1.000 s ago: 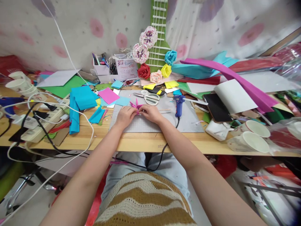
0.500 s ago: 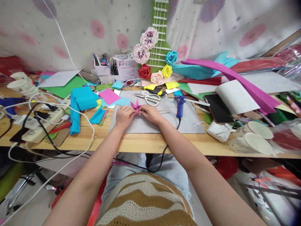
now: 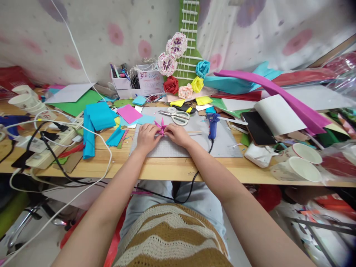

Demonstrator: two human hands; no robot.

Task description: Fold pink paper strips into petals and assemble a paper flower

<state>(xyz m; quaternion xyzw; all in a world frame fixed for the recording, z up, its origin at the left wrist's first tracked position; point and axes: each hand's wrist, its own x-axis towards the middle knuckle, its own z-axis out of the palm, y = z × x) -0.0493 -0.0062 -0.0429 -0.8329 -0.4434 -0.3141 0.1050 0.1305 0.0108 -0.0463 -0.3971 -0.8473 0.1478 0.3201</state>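
Note:
Between my two hands is a magenta folded-paper flower (image 3: 161,125) with pointed petals, held just over the grey cutting mat (image 3: 178,148). My left hand (image 3: 148,137) pinches it from the left, and my right hand (image 3: 177,134) grips its other side with closed fingers. The fingertips cover its lower part. Behind the hands lie scissors (image 3: 178,117) with white handles. A thin stick (image 3: 194,132) rests on the mat by my right hand. Further right lies a blue glue gun (image 3: 213,126), its black cord running down over the table edge.
Blue paper (image 3: 97,116) and a magenta square (image 3: 129,113) lie to the left, near a power strip (image 3: 52,146) with tangled cables. Paper cups (image 3: 296,168) and a phone (image 3: 258,128) are on the right. Paper roses (image 3: 171,85) and a green guitar-shaped piece (image 3: 189,44) stand behind.
The magenta flower has turned slightly in my fingers, and its petals now look more spread. Both hands stay in nearly the same place.

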